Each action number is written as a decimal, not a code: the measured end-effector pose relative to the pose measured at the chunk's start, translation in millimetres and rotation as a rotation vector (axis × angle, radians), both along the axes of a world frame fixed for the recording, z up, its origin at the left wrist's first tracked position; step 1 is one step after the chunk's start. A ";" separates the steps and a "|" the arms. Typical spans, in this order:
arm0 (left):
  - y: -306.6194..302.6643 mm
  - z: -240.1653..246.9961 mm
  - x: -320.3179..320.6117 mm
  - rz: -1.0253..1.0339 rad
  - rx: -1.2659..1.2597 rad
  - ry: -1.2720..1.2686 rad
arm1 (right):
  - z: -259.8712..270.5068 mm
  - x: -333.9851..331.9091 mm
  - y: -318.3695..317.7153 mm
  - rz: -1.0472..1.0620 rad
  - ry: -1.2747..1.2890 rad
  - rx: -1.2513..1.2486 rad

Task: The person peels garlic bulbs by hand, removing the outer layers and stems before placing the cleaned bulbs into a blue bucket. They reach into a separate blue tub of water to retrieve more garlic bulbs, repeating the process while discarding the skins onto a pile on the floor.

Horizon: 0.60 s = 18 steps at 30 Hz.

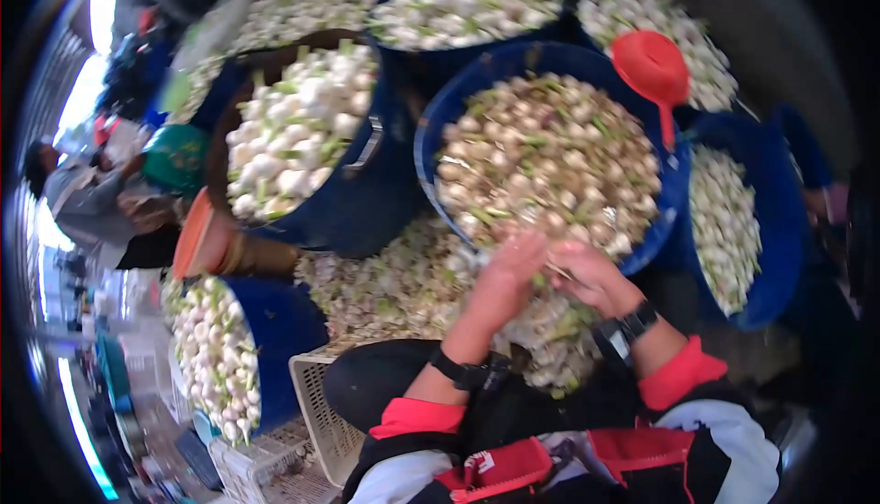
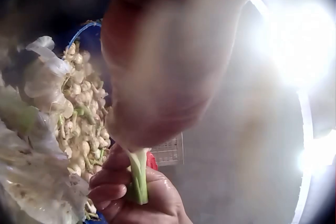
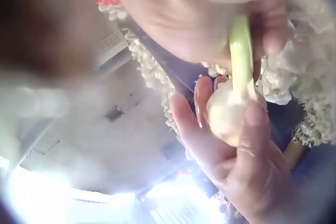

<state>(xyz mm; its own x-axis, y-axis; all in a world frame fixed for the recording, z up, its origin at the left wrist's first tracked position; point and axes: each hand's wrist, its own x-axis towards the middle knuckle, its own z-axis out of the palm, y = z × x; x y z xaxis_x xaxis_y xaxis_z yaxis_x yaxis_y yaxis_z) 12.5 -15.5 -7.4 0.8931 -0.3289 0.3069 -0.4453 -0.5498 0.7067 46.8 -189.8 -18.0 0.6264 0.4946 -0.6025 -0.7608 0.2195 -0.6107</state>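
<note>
A white garlic bulb (image 3: 228, 116) with a green stem (image 3: 241, 58) is between the two hands, over the front rim of a big blue tub (image 1: 426, 151). My left hand (image 1: 502, 286) holds the bulb, its thumb (image 3: 251, 140) laid along the side. My right hand (image 1: 594, 277) is at the stem end, its fingers curled about the stem in the left wrist view. Wet garlic bulbs (image 1: 550, 151) fill the tub beyond the hands. Pale loose peelings (image 1: 555, 344) lie below the hands, close to the lap.
A red plastic strainer (image 1: 649, 64) lies on the tub's right rim. Several more blue tubs of garlic stand around, including one at left (image 1: 357, 188) and one at right (image 1: 775, 220). A white crate (image 1: 316, 403) sits by the left knee. Another person (image 1: 87, 197) is at far left.
</note>
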 end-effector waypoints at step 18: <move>7.8 -1.6 3.1 0.237 -0.711 0.269 | 63.3 8.1 17.8 0.105 -1.262 -0.649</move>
<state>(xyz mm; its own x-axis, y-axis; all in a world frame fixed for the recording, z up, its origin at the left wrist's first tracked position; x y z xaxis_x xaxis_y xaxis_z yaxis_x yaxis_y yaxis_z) 15.6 -7.8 -8.9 0.9880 0.0728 0.1362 -0.1375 0.0144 0.9904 54.9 -172.1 45.3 0.8839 0.4279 0.1888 0.3655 -0.3801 -0.8497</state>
